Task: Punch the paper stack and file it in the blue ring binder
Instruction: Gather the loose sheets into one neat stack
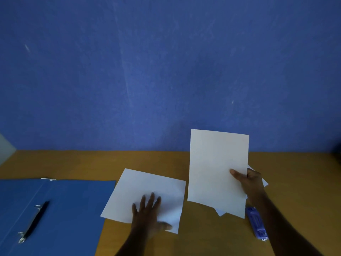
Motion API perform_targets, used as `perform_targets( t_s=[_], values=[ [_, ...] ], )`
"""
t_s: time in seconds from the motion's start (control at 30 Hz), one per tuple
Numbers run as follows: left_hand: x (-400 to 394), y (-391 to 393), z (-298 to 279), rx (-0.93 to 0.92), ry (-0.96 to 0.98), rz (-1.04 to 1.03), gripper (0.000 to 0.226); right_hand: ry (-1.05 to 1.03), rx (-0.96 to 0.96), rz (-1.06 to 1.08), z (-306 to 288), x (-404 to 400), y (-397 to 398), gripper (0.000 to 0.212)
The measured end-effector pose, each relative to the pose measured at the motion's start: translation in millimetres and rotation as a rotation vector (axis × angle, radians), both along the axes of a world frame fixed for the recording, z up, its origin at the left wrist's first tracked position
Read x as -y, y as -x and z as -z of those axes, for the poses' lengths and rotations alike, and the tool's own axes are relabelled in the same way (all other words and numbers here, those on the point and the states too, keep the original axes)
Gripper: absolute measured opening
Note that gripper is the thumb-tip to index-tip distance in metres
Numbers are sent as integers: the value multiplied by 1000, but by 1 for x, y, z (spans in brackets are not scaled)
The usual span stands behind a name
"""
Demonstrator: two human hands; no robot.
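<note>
The blue ring binder (70, 206) lies open flat at the left, its black and metal ring mechanism (34, 221) showing. A white sheet (147, 185) lies on the table in the middle; my left hand (147, 217) rests flat on it with fingers spread. My right hand (249, 182) holds another white sheet (215, 169) upright by its right edge, thumb on the front. More white paper (220, 212) peeks out beneath the raised sheet. A blue hole punch (256, 222) lies on the table under my right forearm, partly hidden.
The wooden table (92, 163) butts against a blue wall (166, 71) at the back. A pale object (5, 148) sits at the far left edge. Something dark (337, 150) shows at the far right edge.
</note>
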State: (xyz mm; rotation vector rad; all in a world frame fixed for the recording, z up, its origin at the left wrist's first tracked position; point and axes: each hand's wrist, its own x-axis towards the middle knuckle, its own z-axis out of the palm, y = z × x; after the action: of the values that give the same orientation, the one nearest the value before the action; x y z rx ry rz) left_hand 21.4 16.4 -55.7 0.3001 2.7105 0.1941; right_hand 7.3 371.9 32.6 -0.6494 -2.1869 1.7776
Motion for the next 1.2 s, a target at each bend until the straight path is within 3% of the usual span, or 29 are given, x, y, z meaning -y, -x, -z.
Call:
perform_targets(
  t_s=[0.07,0.2,0.27,0.47,0.67,0.83,1.0,1.07,1.13,1.2],
  values=[
    [0,-2,-1,-36,-13,-8,94,-5,15,-2,2,3,-3,23],
    [4,-1,-7,-117,-79,-42,61,4,13,26,2,11,-7,14],
    [8,1,-13,-172,-85,-41,53,2,7,52,2,12,-8,19],
    [20,6,-36,-257,-217,-90,67,-11,-64,207,-5,15,-12,34],
    [25,13,-70,-392,-707,-19,78,-11,-130,268,-16,21,-11,34],
    [17,15,-110,-502,-1083,22,59,28,-146,95,-23,40,-9,10],
    [4,20,-129,-586,-1181,-48,32,63,-133,-184,-37,67,-7,8],
    [0,24,-128,-614,-1189,-127,25,104,-139,-299,-40,75,-6,36],
    [-2,28,-126,-586,-1255,-254,35,169,-118,-371,-43,83,-5,67],
    [-2,32,-124,-504,-1319,-371,18,209,-99,-419,-45,88,-4,51]
  ],
)
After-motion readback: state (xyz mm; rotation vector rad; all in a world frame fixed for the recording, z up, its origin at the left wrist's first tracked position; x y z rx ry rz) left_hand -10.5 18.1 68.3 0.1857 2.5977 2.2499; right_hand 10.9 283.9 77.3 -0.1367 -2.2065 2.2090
